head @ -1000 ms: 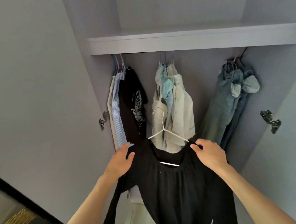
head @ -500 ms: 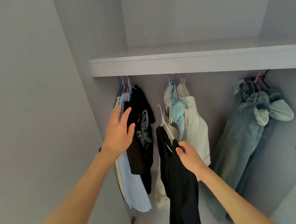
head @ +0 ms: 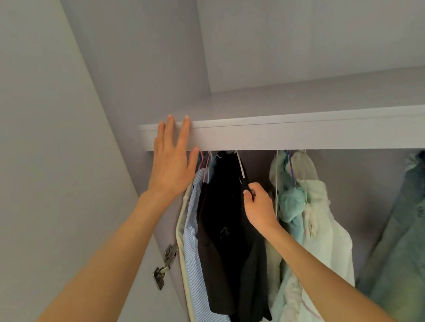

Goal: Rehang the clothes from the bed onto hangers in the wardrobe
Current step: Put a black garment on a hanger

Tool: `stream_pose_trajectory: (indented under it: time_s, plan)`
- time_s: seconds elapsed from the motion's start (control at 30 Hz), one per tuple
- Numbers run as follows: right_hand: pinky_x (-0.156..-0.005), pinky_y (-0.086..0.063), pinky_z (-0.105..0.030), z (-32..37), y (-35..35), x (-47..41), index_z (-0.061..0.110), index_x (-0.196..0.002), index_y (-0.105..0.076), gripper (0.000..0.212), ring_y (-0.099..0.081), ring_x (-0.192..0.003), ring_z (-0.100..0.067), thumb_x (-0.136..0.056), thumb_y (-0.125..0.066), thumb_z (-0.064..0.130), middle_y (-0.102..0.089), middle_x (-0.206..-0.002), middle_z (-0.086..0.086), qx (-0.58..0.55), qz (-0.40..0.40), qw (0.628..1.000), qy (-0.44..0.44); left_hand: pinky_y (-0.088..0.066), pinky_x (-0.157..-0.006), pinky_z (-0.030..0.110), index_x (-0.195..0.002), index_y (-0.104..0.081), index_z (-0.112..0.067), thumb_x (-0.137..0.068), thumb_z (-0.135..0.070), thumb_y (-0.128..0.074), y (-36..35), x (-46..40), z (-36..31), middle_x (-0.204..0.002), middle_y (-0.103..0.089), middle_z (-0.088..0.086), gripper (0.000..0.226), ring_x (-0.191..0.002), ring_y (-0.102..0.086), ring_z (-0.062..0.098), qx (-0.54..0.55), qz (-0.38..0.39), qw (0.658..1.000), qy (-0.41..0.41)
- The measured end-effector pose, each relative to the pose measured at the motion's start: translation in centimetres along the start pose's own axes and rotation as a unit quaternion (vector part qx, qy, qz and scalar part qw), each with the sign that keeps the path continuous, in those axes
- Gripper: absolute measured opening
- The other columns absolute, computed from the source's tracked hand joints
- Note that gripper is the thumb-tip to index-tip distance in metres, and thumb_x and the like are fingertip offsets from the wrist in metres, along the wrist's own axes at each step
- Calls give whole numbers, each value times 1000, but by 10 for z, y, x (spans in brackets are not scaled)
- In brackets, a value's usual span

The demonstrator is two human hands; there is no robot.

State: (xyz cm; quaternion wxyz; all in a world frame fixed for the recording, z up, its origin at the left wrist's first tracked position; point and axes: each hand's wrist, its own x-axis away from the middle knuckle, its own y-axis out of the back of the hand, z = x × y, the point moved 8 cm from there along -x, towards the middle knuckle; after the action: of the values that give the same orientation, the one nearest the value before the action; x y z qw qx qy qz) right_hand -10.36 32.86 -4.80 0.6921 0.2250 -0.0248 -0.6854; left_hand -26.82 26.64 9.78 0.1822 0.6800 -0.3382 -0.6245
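right hand pinched the white hanger just under the shelf, carrying the black top, probably to seat the hook on a rail (hidden behind the shelf edge); left hand was flat, fingers straight against the shelf's front, likely for bracing; the black top hung below the shelf, between the striped shirt and the pale garments.

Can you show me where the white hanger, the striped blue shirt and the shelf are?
white hanger (head: pixel 241 166): head view, on its neck below the shelf.
striped blue shirt (head: pixel 193 236): head view, on its front panel.
shelf (head: pixel 304 132): head view, on its front edge.
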Motion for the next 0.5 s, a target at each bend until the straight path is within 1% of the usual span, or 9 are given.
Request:
stream_pose_trajectory:
  time_s: [0.03,0.07,0.17,0.27,0.4,0.5]
  plan:
    - [-79,-33,-20,1,-6,-9,2,-123,-48,29,-53,-97,-21,-98,-38,14,-56,-107,-10,2,-3,1000,-2,-10,-115,48,-148,-17,-15,-93,-31,-38,-1,-2,4,-152,-13,23,61,-141,-5,41,-8,-2,1000,3]
    - [-80,-34,-22,2,-11,-18,1,-123,-48,30,-53,-101,-23,-98,-39,13,-57,-112,-13,6,-11,1000,-2,-13,-114,49,-147,-20,-15,-92,-32,-37,0,-4,6,-150,-18,23,60,-140,-8,42,-16,-8,1000,2]
    - [-79,-35,-26,4,-25,-36,-1,-122,-49,29,-55,-107,-30,-98,-39,11,-58,-115,-17,36,-41,999,-4,-21,-111,49,-144,-30,-16,-91,-35,-35,2,-6,10,-143,-31,20,56,-137,-19,41,-26,-27,999,-11]
    - [-87,-39,-30,4,-34,-47,-4,-124,-48,31,-51,-114,-33,-97,-39,10,-55,-122,-19,72,-62,995,-10,-27,-109,52,-140,-33,-17,-90,-33,-39,3,-8,12,-138,-37,19,53,-134,-26,40,-35,-46,998,-20]
    - [-80,-42,-29,-12,-54,-45,-4,-126,-47,32,-56,-108,-34,-98,-38,9,-50,-124,-19,92,-59,993,-44,-28,-107,54,-138,-31,-20,-88,-28,-42,4,-7,11,-137,-38,17,52,-133,-27,39,-41,-63,997,-23]
    - [-78,-47,-36,-16,-76,-45,-2,-123,-49,31,-59,-99,-35,-97,-38,10,-52,-117,-20,142,-37,989,-22,-27,-108,52,-138,-29,-23,-88,-27,-42,4,-7,12,-138,-37,15,53,-134,-26,36,-46,-63,997,-24]
